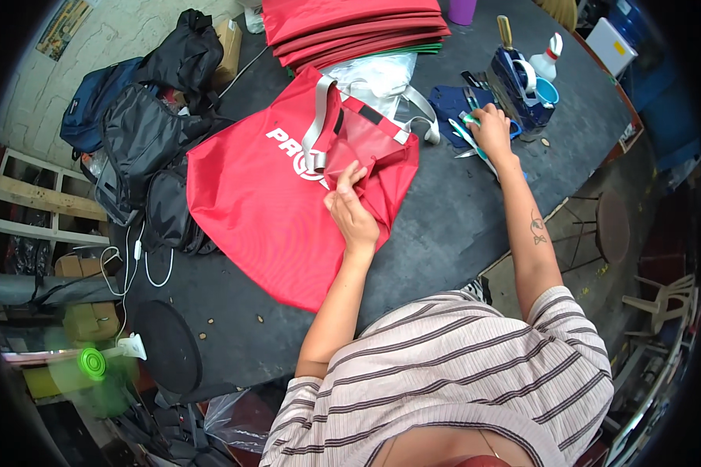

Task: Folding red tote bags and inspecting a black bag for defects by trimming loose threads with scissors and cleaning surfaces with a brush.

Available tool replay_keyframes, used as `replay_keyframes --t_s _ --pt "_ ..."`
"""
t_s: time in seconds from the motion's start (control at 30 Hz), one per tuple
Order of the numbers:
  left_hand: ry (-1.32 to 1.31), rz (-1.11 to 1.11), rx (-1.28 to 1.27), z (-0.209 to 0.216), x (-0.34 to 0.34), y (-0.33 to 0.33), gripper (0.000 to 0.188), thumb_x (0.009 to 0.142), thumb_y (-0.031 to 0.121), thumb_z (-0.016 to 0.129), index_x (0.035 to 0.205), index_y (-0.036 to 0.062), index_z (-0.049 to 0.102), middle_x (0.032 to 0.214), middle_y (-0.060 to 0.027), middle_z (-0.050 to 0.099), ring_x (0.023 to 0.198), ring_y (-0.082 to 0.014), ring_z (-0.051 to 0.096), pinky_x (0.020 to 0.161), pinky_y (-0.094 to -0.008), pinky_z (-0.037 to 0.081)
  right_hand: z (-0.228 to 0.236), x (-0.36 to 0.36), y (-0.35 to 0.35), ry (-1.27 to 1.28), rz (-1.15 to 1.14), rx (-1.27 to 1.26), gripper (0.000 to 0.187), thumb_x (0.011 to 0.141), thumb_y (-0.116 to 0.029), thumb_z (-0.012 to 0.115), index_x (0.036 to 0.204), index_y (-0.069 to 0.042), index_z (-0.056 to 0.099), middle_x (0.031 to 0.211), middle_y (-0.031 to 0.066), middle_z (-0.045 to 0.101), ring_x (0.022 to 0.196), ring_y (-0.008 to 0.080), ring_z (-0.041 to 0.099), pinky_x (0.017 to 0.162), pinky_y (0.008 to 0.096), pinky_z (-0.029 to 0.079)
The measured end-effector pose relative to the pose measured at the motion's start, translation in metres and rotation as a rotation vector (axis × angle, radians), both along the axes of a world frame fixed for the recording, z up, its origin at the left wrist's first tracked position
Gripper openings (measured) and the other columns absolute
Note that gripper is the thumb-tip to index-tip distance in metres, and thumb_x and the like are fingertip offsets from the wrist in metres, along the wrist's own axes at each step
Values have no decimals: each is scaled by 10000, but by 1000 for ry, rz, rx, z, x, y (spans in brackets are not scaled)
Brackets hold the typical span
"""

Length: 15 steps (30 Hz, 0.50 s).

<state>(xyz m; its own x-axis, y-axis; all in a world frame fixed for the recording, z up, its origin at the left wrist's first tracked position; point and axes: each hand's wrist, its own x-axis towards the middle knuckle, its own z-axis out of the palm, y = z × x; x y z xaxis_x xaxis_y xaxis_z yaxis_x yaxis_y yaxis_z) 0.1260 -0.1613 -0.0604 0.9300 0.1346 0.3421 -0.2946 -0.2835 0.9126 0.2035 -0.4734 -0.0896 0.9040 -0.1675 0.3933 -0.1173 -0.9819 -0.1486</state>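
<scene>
A red bag (245,210) with white lettering and grey webbing straps (317,132) lies across the dark table, its opening folded back to show a paler red lining. At that opening is my left hand (354,214), palm partly up, its fingers bent and closed on a fold of the bag. My right hand (491,134) reaches to the far right, over a blue cloth pouch (448,101) with several small tools. Its fingers are curled together around a small green-and-white item, mostly hidden. Beside it lie a white-and-teal tool (469,138) and blue-handled scissors (515,129).
Stacked red bags (358,31) sit at the far edge, above a clear plastic bag (374,74). At right stand a dark blue organizer (526,113), a spray bottle (547,62) and a purple cup (461,11). Black backpacks (144,124) crowd the left; a green fan (93,364) is below.
</scene>
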Motion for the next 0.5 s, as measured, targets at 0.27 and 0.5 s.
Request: replay_keyframes --t_s 0.27,0.5 --pt "-42 -336 149 32 22 19 783 1003 450 42 1026 -42 651 927 -143 708 965 -220 657 1089 -372 203 36 -15 36 -195 24 949 247 843 -137 630 996 -43 461 830 102 611 772 232 629 681 360 483" --pt "-81 -300 168 14 23 8 753 1001 406 39 1017 4 676 971 -94 705 998 -216 626 1098 -407 176 29 -91 155 51 485 755 337 823 -357 652 929 -56 544 855 135 588 789 317 612 709 389 490"
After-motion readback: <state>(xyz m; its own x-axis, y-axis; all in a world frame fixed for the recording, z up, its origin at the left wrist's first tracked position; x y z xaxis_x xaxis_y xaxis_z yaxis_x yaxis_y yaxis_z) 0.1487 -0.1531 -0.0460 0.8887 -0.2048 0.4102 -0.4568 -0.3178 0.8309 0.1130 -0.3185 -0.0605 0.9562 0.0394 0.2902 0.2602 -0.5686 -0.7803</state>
